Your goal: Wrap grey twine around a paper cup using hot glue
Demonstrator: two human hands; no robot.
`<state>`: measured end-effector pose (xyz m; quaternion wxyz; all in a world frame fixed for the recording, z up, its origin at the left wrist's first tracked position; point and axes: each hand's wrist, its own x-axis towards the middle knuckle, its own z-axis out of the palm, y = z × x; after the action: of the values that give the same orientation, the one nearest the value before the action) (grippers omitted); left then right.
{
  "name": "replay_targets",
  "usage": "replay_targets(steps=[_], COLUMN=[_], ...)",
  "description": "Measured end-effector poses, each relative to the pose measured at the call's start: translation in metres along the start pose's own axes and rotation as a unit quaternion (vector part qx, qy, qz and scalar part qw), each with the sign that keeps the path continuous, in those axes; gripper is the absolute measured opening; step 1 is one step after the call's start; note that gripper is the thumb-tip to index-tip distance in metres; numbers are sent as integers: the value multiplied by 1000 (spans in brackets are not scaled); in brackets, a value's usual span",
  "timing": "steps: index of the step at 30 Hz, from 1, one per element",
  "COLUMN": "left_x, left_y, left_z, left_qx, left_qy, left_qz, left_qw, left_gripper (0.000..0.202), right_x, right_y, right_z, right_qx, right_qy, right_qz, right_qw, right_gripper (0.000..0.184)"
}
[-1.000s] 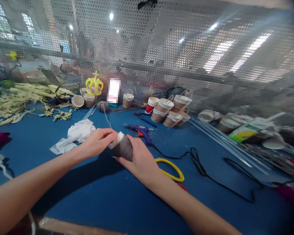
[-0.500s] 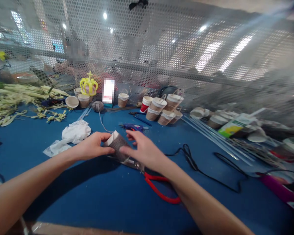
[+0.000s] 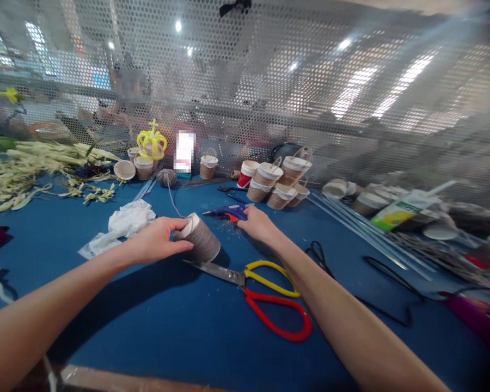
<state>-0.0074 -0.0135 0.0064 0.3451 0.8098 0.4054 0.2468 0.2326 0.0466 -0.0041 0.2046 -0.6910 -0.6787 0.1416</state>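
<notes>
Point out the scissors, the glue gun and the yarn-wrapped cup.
Scissors (image 3: 239,279): head view, on the metal near the pivot.
Glue gun (image 3: 226,210): head view, on the blue body.
Yarn-wrapped cup (image 3: 204,243): head view, on the grey yarn around its side.

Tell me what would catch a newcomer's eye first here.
Probably the scissors with one yellow and one red handle, lying on the blue table between the person's forearms. Next, the tilted cup wound with grey yarn, held in the left hand just beyond the blades. Farther back, the bright yellow crown stands out near the perforated screen.
</notes>
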Motion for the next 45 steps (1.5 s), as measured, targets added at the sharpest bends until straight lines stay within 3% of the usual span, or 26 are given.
replay_targets(steps=[4, 7, 10, 13, 20, 25, 31, 45], left_x=[1, 1, 2, 3, 4, 4, 4, 4], left_y=[-1, -5, -8, -10, -10, -8, -10, -11], left_z=[-3, -4, -4, -4, -4, -2, 0, 1], left_qx=[47, 78, 75, 66, 22, -5, 3, 26], left_qy=[17, 16, 16, 19, 17, 16, 21, 26], left_qz=[6, 5, 2, 11, 36, 48, 49, 62], left_qw=[999, 997, 997, 998, 999, 999, 999, 997], left_gripper=[19, 19, 20, 18, 16, 26, 26, 23], right_x=[-25, -54, -80, -94, -102, -104, -107, -107], right_y=[-13, -25, -34, -38, -36, -37, -44, -45], right_z=[-24, -34, -33, -28, -17, -16, -20, -22], right_qx=[85, 244, 272, 263, 134, 68, 72, 88], right_qy=[15, -77, -88, -70, -1, 18, 49, 53], right_qz=[-11, -19, -36, -80, -152, -201, -269, -300], right_qw=[996, 967, 957, 959, 979, 977, 959, 948], right_gripper=[25, 23, 26, 27, 20, 22, 18, 18])
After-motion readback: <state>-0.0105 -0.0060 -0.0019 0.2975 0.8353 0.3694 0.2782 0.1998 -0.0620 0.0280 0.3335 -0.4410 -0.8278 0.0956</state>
